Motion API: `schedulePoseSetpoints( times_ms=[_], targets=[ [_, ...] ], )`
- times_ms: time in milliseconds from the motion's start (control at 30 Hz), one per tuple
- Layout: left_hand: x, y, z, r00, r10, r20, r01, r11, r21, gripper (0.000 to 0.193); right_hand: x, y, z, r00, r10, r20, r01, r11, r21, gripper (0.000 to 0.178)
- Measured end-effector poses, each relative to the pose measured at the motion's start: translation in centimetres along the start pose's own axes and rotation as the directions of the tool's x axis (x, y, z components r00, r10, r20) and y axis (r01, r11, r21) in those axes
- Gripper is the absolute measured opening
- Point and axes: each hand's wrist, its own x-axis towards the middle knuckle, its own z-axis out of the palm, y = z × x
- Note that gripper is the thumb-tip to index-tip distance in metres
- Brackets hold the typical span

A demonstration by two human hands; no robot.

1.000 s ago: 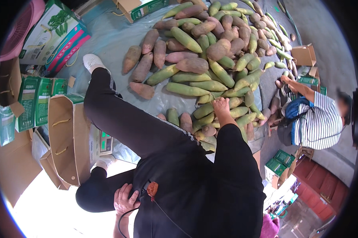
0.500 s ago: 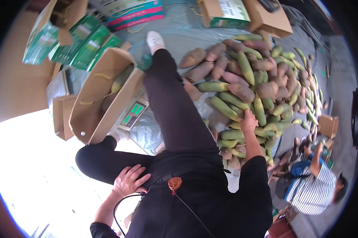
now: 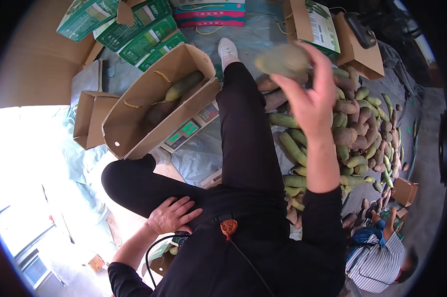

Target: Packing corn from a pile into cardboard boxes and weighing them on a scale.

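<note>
My right hand is raised over the near side of a vegetable pile, its thumb and fingers closed round a green radish, slightly blurred. Beneath and beyond it lie many green radishes and reddish-brown roots. My left hand lies flat on my left thigh, fingers apart, holding nothing. Left of my outstretched leg, a long open cardboard box rests on a digital scale with a lit green display. Inside the box are a green radish and darker roots in shadow.
Green printed cartons stand at the far left, near a smaller open box. More open cartons are at the far right. A person in a striped shirt works at the lower right. My legs stretch between box and pile.
My right hand has lifted a green radish off the pile and carried it up and away from me. My left hand stays on the thigh. The view has shifted leftward.
</note>
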Motion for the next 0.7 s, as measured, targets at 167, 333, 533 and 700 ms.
schedulePoseSetpoints(
  times_ms=[167,333,533,700],
  targets=[
    [-0.1,-0.2,0.6,1.0,0.002,0.01,-0.002,1.0,-0.023,0.066,3.2,-5.7,8.6,0.967,-0.249,0.048,0.242,0.962,0.127,0.041],
    [-0.3,0.3,1.5,1.0,-0.002,0.019,0.002,1.0,-0.017,0.062,-1.3,-10.3,18.0,0.902,-0.275,0.332,0.315,0.947,-0.071,0.019],
    [-0.2,0.2,1.8,1.0,-0.003,0.015,0.003,1.0,-0.014,0.062,-6.2,-9.0,20.0,0.866,-0.176,0.468,0.245,0.965,-0.09,0.018],
    [-0.2,0.4,1.8,0.999,-0.031,0.027,0.032,0.999,-0.024,0.065,-3.8,-4.7,12.5,0.911,-0.062,0.407,0.044,0.998,0.052,0.023]
  ],
)
